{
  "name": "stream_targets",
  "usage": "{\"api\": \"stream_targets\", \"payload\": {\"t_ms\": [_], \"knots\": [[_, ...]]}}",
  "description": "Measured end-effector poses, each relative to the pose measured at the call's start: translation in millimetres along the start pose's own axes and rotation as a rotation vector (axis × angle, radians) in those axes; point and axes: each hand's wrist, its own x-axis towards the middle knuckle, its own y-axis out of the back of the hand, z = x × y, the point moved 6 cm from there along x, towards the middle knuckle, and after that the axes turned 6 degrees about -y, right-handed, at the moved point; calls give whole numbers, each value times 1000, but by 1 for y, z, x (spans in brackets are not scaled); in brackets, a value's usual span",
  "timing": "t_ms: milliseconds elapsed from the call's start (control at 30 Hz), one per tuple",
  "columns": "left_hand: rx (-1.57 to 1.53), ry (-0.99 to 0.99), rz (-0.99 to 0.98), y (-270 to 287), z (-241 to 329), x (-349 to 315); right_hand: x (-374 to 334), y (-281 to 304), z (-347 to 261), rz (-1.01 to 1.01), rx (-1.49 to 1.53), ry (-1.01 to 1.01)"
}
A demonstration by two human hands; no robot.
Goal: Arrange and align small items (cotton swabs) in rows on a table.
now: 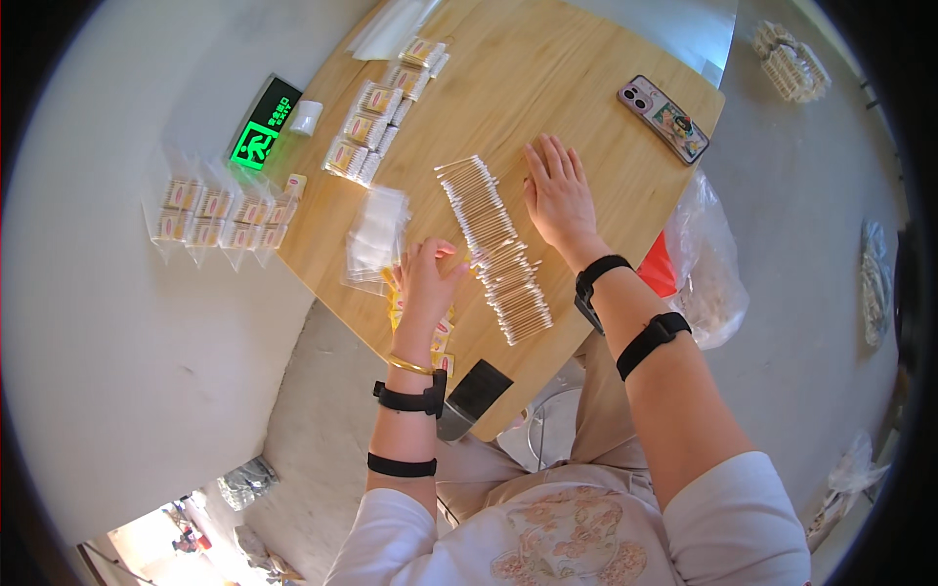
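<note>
1. Your cotton swabs lie in a long row on the tabletop, between your two hands.
2. Your left hand is curled just beside the row. A bump from it might mess up the sticks. I cannot tell if its fingers pinch anything.
3. Your right hand holds nothing, its fingers a little apart. Sliding left, it could push sticks around.
4. The small clear bags look light, so a puff of air might move them.
5. The phone is near the edge; a knock could drop it.
6. The tabletop is pale wood. A green sign glows by the pale wall. The floor is grey.
</note>
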Motion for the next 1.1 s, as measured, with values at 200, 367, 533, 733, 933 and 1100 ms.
{"api": "stream_targets", "payload": {"t_ms": [200,367,533,733,933,1100], "knots": [[43,-29,3,-3,2,-1,-1,1,2,6,13,4],[15,-53,24,-6,-2,-1,-2,1,5,6,36,12],[-40,11,-39,-12,-13,-2,-17,10,-10,-188,204,-19],[27,-35,7,-5,-3,1,-52,10,-36,-245,265,38],[-1,-60,14,-2,-1,5,-52,5,-37,-222,281,-34],[-4,-35,-31,-1,-6,6,-57,-3,-39,-207,228,-41]]}}
